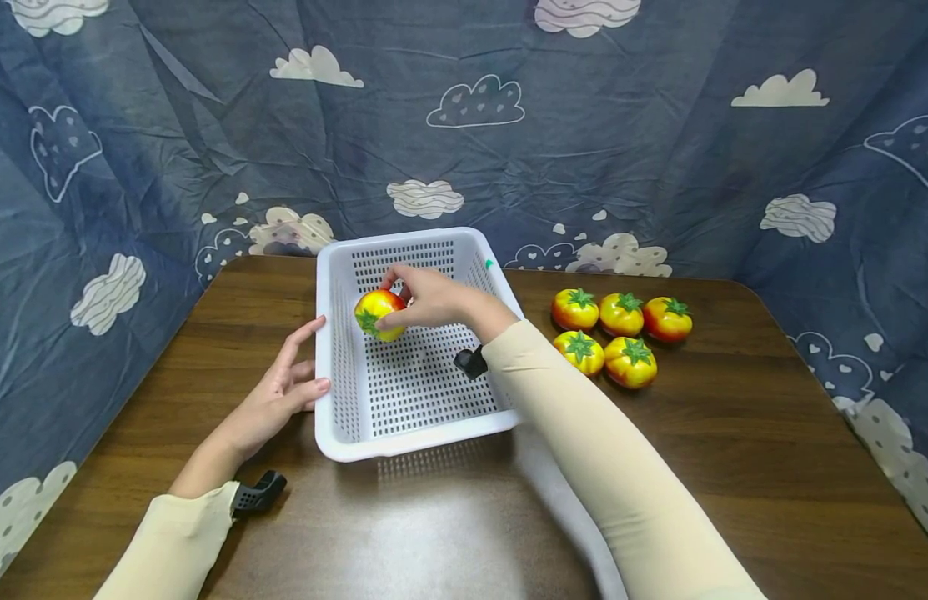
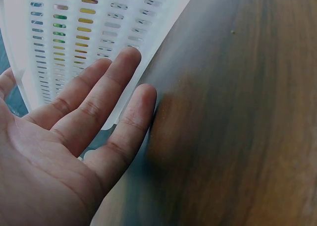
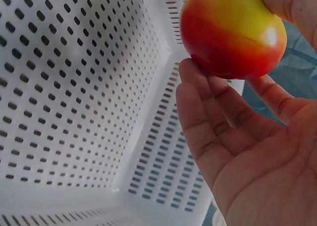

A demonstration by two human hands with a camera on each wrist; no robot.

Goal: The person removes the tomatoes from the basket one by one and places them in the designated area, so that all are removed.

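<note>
A white perforated plastic basket [image 1: 433,433] stands on the wooden table. Inside its walls, toward the left, my right hand [image 1: 433,298] pinches a red-and-yellow tomato [image 1: 379,312] between thumb and fingers. In the right wrist view the tomato [image 3: 233,32] lies against the fingertips, its red side facing the camera. Whether it touches the basket floor, I cannot tell. My left hand [image 1: 283,383] touches the basket's left side with extended fingers. From the left wrist, those fingers [image 2: 124,82] lie along the slotted wall [image 2: 111,25], and yellow and green show through the slots.
Several similar tomatoes [image 1: 621,314] with green leafy tops sit in two rows on the table [image 1: 734,442], right of the basket. Behind the table hangs a blue cloth [image 1: 471,150] printed with clouds. A black strap [image 1: 257,493] is on the left wrist.
</note>
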